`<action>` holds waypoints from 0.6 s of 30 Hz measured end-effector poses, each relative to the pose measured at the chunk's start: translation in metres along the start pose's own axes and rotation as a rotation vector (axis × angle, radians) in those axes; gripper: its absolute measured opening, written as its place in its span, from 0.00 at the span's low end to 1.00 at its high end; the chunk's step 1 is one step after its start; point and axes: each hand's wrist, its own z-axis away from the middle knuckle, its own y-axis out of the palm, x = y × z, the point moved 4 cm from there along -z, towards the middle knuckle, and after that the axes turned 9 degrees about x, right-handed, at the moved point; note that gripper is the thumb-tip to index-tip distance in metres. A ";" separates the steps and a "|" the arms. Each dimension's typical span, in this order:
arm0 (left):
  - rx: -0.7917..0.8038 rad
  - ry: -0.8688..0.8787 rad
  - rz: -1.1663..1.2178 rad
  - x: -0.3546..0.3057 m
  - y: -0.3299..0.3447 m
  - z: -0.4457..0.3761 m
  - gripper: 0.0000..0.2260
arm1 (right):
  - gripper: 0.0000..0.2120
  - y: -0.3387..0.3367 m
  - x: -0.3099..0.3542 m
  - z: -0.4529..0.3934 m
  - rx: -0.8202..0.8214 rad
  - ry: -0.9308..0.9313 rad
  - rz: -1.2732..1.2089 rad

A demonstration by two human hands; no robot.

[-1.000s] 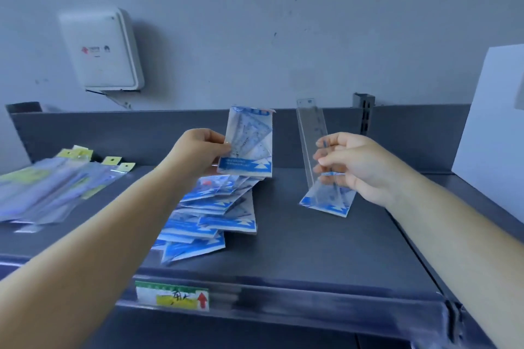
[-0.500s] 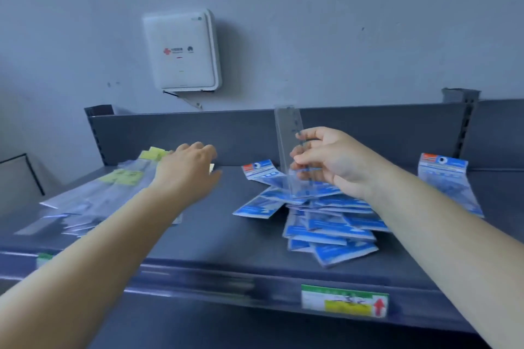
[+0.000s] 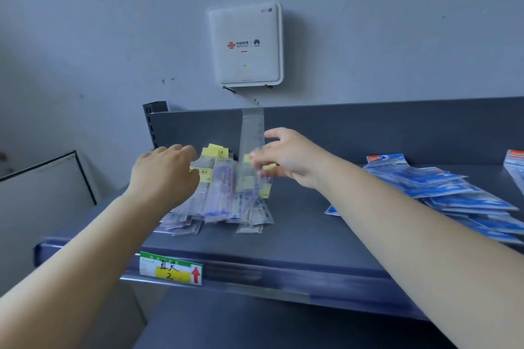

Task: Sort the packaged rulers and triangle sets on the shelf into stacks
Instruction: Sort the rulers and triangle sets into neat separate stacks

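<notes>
A loose pile of clear packaged rulers (image 3: 221,198) with yellow header tags lies at the left of the grey shelf (image 3: 297,238). My right hand (image 3: 286,159) pinches one clear packaged ruler (image 3: 252,133) and holds it upright just above the pile's right side. Over the pile's left side is my left hand (image 3: 167,170), palm down with relaxed fingers and holding nothing; whether it touches the packs I cannot tell. A fanned stack of blue triangle sets (image 3: 442,190) lies on the right of the shelf.
Another blue pack (image 3: 514,167) shows at the far right edge. A white router box (image 3: 246,44) hangs on the wall above the shelf's back panel. A price label (image 3: 170,269) sits on the front rail. A white board (image 3: 42,193) leans at the left.
My right hand has carried the upright ruler leftward, from over the blue triangle sets to the ruler pile. My left hand has reached the pile too. The view swung left.
</notes>
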 end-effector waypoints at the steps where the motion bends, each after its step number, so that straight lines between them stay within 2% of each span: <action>1: 0.000 -0.002 0.008 0.001 0.000 0.000 0.14 | 0.35 0.003 -0.001 -0.006 0.011 0.040 0.101; 3: 0.010 0.004 0.004 -0.002 0.001 -0.001 0.14 | 0.34 -0.001 -0.004 -0.011 -0.021 0.106 0.437; 5: 0.016 0.023 0.007 -0.012 0.001 -0.003 0.13 | 0.30 -0.014 -0.002 -0.004 -0.078 0.080 0.695; 12: 0.012 0.178 0.011 -0.104 -0.008 -0.020 0.12 | 0.19 -0.091 0.018 0.054 -0.295 -0.057 1.037; 15: -0.008 0.270 0.043 -0.161 -0.020 -0.024 0.13 | 0.18 -0.134 0.019 0.086 -0.372 -0.017 1.164; 18: -0.027 0.354 0.107 -0.220 -0.032 -0.027 0.14 | 0.17 -0.182 0.009 0.121 -0.442 0.064 1.151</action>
